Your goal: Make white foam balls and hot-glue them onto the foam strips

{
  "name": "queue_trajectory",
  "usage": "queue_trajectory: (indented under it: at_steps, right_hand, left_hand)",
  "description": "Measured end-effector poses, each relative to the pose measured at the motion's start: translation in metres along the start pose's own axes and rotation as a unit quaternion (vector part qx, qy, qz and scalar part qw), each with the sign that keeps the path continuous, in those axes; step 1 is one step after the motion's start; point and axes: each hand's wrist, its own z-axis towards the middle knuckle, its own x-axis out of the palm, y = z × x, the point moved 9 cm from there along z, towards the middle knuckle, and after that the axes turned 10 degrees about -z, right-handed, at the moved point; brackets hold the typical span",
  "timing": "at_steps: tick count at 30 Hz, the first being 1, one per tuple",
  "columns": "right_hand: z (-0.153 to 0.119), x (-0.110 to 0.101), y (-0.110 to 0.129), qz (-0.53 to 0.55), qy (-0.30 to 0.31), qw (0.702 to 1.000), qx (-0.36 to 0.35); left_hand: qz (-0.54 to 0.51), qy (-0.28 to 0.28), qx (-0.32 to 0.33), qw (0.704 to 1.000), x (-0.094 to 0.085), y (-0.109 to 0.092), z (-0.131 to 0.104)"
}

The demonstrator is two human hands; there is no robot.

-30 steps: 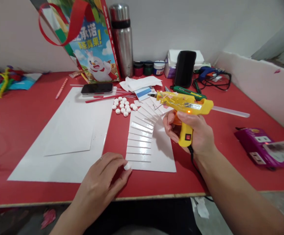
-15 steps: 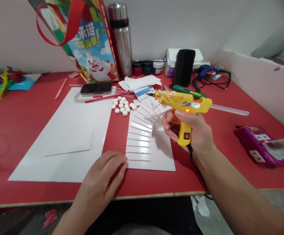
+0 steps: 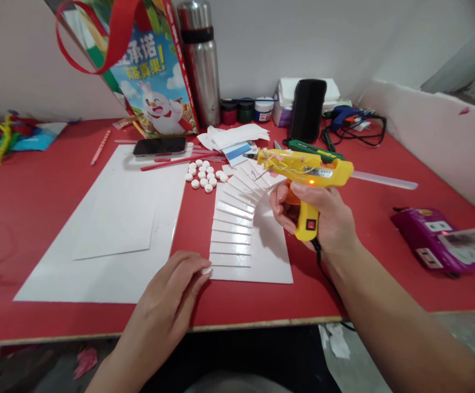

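My right hand is wrapped round the handle of a yellow glue gun, whose nozzle points left above a white board. An orange light glows on the gun, and a clear glue stick juts from its back. Thin strips fan out in a curve on the board. At the board's lower left corner my left hand pinches a small white piece between thumb and fingers. Several round white pieces lie in a cluster above the board's left edge.
A large white sheet lies left, with a phone at its top. Behind stand a colourful bag, a steel flask, paint jars and an upright black phone. A purple power strip sits right.
My left fingers have shifted slightly left and up, and the small white piece between them now shows. The right hand and glue gun have barely moved.
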Motion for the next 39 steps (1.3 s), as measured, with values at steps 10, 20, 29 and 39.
queue_trajectory:
  at_steps: [10,20,29,39]
  right_hand:
    - [0.002,0.000,0.000,0.010,-0.002,1.000,-0.009]
    - [0.001,-0.001,-0.001,-0.002,0.001,1.000,-0.004]
    - [0.001,0.000,-0.001,-0.010,-0.002,1.000,-0.002]
    - [-0.001,0.000,0.000,-0.021,0.003,1.000,-0.001]
  left_hand:
    - [0.030,0.002,0.009,1.000,0.004,-0.002,-0.003]
    - [0.079,-0.020,0.051,0.995,0.002,-0.012,0.001]
    - [0.070,0.007,0.063,0.996,0.005,-0.011,0.003]
    - [0.096,0.029,0.078,0.992,0.006,-0.016,0.004]
